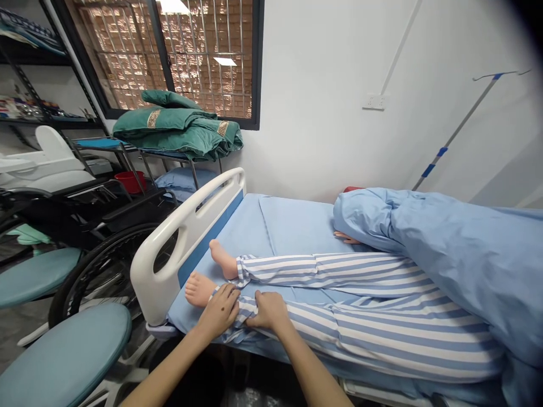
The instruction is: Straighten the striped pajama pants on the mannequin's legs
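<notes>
A figure with smooth, manikin-like feet lies on the bed in blue-and-white striped trousers (373,328). My left hand (220,311) is closed over the trouser cuff at the near ankle, just behind the near foot (198,289). A little further up the same shin, my right hand (269,311) grips the trouser leg, its thumb on top and fingertips partly hidden. The far foot (223,260) rests on the sheet, toes up. A light blue quilt (458,254) covers the upper body, and a hand (347,237) of the figure shows at its edge.
The white footboard (159,254) rises beyond the feet. A wheelchair (102,254) and round teal stools (72,350) stand at the left. Folded green quilts (182,130) lie by the window. An IV pole (458,127) leans across the view at the right.
</notes>
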### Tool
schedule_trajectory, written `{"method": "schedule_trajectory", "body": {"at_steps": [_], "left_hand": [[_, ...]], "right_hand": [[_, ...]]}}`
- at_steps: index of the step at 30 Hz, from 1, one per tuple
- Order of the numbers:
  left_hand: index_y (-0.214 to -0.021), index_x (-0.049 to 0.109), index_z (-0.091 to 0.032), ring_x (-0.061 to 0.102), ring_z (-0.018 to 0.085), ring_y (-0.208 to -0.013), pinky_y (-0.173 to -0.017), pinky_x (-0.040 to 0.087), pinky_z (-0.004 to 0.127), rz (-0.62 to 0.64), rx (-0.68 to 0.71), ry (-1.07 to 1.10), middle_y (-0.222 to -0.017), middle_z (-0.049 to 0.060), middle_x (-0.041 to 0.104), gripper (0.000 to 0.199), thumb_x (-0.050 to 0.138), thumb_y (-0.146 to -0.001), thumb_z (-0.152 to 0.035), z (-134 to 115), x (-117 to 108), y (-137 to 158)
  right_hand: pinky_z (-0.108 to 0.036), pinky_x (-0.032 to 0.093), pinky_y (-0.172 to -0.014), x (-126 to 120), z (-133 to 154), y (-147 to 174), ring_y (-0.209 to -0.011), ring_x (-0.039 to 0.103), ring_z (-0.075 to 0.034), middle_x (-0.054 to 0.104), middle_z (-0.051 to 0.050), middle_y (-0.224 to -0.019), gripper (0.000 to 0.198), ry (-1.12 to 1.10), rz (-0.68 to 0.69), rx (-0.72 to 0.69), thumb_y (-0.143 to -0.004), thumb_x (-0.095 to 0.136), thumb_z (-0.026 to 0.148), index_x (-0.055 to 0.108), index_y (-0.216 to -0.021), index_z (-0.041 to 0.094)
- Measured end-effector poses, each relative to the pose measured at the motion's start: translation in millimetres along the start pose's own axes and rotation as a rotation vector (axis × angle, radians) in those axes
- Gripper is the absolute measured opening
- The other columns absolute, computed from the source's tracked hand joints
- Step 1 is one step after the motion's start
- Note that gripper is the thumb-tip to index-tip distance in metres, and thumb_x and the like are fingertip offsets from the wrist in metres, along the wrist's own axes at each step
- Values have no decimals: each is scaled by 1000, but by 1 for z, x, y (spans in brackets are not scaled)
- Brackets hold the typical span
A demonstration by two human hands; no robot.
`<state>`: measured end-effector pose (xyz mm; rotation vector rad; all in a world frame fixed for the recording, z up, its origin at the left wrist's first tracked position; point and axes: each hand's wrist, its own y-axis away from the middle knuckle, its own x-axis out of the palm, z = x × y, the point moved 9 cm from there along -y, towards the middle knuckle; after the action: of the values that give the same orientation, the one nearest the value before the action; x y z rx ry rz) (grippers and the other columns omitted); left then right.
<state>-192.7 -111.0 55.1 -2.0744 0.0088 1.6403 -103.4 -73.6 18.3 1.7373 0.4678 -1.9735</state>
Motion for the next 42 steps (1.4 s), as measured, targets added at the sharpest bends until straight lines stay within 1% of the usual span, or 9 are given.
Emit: {"method": "schedule_trajectory", "body": {"at_steps": [3,6,12,15,19,23,27,34,42], "left_hand": [[-92,52,-18,44,18,-91,-83,34,35,19,25,-15,-91,7,52,25,32,-77,-21,0,-3,0],[-91,54,-18,45,17,-85,-79,33,35,26,45,-38,-85,6,54,27,31,-78,-24,-5,5,-1],[-90,57,-18,47,18,-83,-79,31,34,-76,-60,-117,-84,7,58,29,31,-77,-22,-6,24,1],[-89,58,-18,48,18,-82,-79,31,34,-81,-84,-122,-83,7,59,30,32,-76,-23,-4,28,2],[-92,58,-18,47,18,-84,-81,30,34,-64,-61,-114,-86,7,59,31,31,-77,-23,-5,28,2],[-89,58,-18,46,18,-83,-79,30,34,-54,-101,-134,-84,7,59,31,30,-77,-23,-4,28,1],[-88,58,-18,47,19,-83,-79,30,33,-60,-102,-136,-83,7,58,30,30,-77,-23,-5,28,1],[-87,57,-18,48,18,-82,-78,31,33,-77,-91,-161,-81,7,58,28,31,-77,-23,-6,25,2],[-82,58,-17,48,17,-77,-76,32,33,-141,-73,-134,-76,6,57,25,34,-76,-22,-11,17,-1]], "right_hand": [[-34,39,-63,1,-1,0,-73,56,-27,60,-11,-79,59,-6,10,13,-51,51,60,50,-89,15],[-34,39,-64,1,-1,0,-74,56,-26,60,-11,-79,59,-9,12,17,-51,51,59,50,-90,15],[-33,39,-62,0,-1,2,-70,57,-26,61,-10,-77,58,21,-18,19,-49,52,59,50,-87,15],[-33,39,-63,0,-1,2,-71,57,-25,61,-10,-77,59,16,-13,19,-51,51,60,50,-88,15],[-34,39,-63,0,-1,1,-72,57,-25,61,-10,-77,59,14,-6,21,-50,51,61,50,-88,15],[-33,39,-63,0,-1,1,-70,57,-25,61,-10,-77,58,21,-21,20,-50,52,59,50,-87,15],[-32,38,-62,1,-1,1,-69,57,-25,61,-9,-76,55,25,-42,12,-52,51,59,50,-86,15],[-32,38,-61,3,0,0,-68,57,-24,61,-9,-76,48,42,-36,-2,-54,52,52,49,-86,16],[-33,38,-63,2,0,0,-71,56,-25,60,-10,-78,57,32,-5,13,-52,50,59,49,-88,15]]}}
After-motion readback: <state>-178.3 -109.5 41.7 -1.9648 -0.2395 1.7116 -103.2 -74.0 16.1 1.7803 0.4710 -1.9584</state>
